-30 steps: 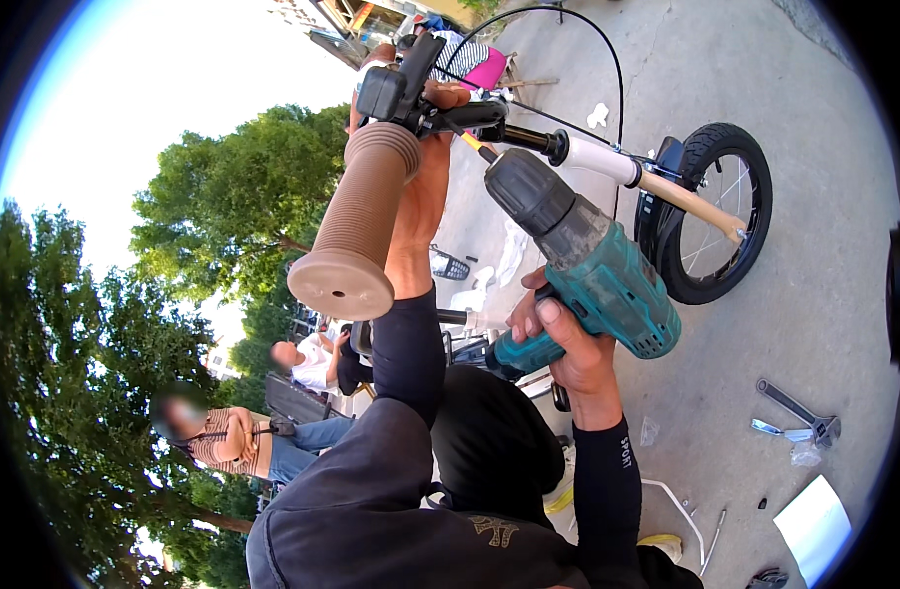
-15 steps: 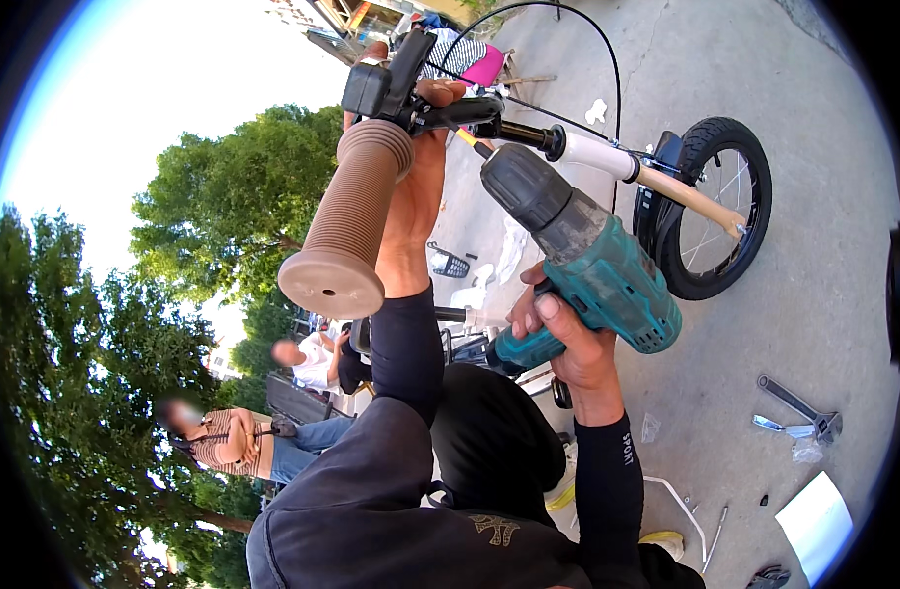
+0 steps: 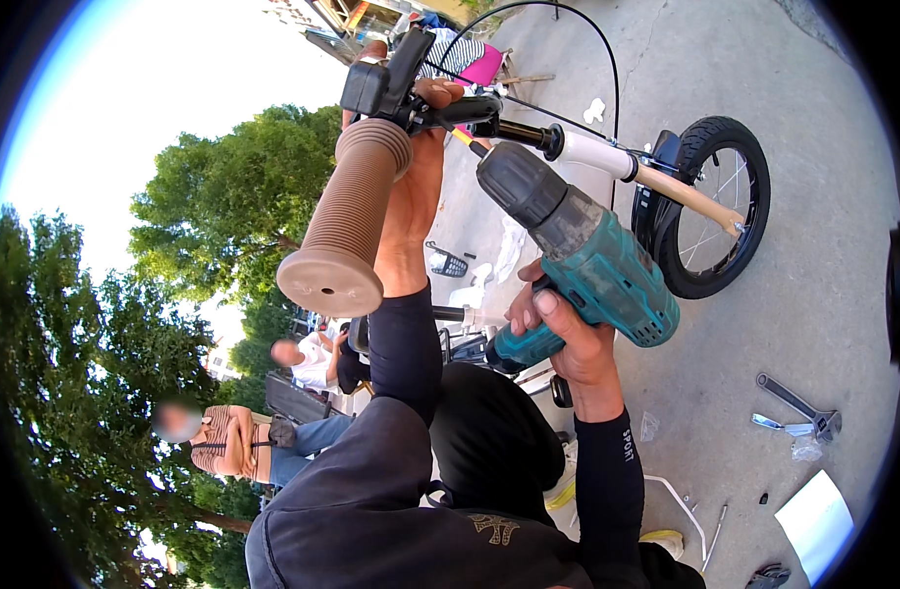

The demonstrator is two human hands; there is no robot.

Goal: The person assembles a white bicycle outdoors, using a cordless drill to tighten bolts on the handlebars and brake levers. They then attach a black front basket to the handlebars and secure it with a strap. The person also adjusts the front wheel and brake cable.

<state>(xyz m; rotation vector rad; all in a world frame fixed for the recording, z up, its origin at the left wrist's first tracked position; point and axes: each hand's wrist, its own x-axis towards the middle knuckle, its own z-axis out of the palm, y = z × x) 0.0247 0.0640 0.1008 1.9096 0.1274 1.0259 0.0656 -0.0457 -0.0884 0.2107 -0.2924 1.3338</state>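
Note:
My left hand is closed around the handlebar just beyond the ribbed brown grip. Its fingers press on the black brake lever housing, and the bar partly hides them. A teal and black cordless drill sits in my right hand, whose fingers wrap its handle. From the drill's black chuck a yellow-banded driver bit reaches up to the lever clamp; where its tip meets the clamp is hard to see. The bicycle's front wheel stands to the right, below a white and tan frame tube.
An adjustable wrench and a white sheet lie on the concrete at right. A black cable arches above the bicycle. A small basket lies farther off. Two people, one in a striped top, are at left beside trees.
The drill has shifted very slightly left and up, its bit still at the clamp. My left hand stays on the handlebar. The person in the striped top has moved a little.

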